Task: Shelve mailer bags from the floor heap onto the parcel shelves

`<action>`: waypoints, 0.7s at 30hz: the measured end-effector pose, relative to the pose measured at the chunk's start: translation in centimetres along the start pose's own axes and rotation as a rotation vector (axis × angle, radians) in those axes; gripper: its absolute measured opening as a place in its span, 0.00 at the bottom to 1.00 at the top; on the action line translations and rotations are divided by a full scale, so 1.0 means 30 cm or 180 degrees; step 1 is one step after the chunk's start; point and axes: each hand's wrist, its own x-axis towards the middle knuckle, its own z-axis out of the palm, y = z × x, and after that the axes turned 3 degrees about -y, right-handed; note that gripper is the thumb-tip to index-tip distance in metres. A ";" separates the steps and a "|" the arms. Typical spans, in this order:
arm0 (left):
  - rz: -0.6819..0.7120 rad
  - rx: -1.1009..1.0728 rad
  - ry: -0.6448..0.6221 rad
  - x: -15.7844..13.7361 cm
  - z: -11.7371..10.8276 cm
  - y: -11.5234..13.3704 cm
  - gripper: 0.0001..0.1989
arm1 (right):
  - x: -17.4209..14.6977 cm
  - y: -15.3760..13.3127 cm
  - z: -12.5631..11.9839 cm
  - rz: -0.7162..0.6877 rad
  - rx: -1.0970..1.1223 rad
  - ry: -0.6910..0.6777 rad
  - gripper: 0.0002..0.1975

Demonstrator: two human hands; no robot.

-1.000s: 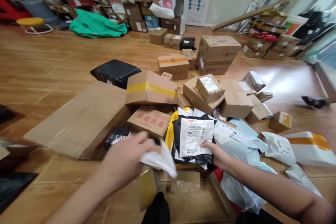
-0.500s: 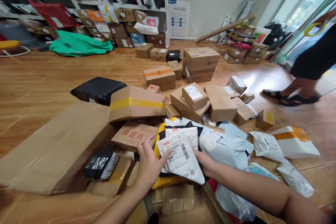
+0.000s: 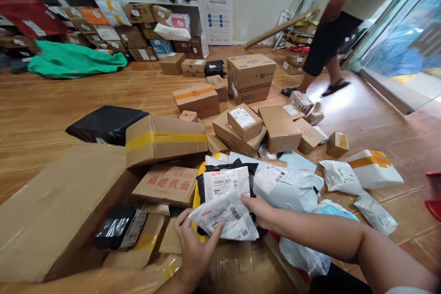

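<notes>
In the head view a white plastic mailer bag with a printed label lies tilted across the front of a small stack. My left hand pinches its left side, thumb on the front and fingers at the left edge. Behind it are another white mailer bag and a black mailer bag. My right hand grips the right side of the stack; its fingertips are partly hidden, so I cannot tell how many bags it holds. A yellow bag shows underneath.
A large carton lies on the left, near a box lettered in red. Light blue bags lie at right. More cartons stand farther back. A person in black shorts walks by the glass door.
My left hand has moved down and grasped the front white mailer bag's left side, tilting it lower and uncovering more of the one behind. The other person has stepped left into the room.
</notes>
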 end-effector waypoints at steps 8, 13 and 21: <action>-0.0798 -0.0501 -0.0746 0.232 -0.033 -0.032 0.18 | -0.011 -0.029 0.016 0.0028 0.0125 -0.0046 0.37; -0.1886 -0.1129 -0.1018 0.266 0.044 -0.090 0.28 | -0.004 -0.019 0.016 0.0050 0.0162 0.0029 0.37; -0.2645 -0.2291 -0.2028 0.276 0.082 -0.025 0.31 | 0.017 -0.001 0.000 -0.0455 -0.0261 -0.0315 0.42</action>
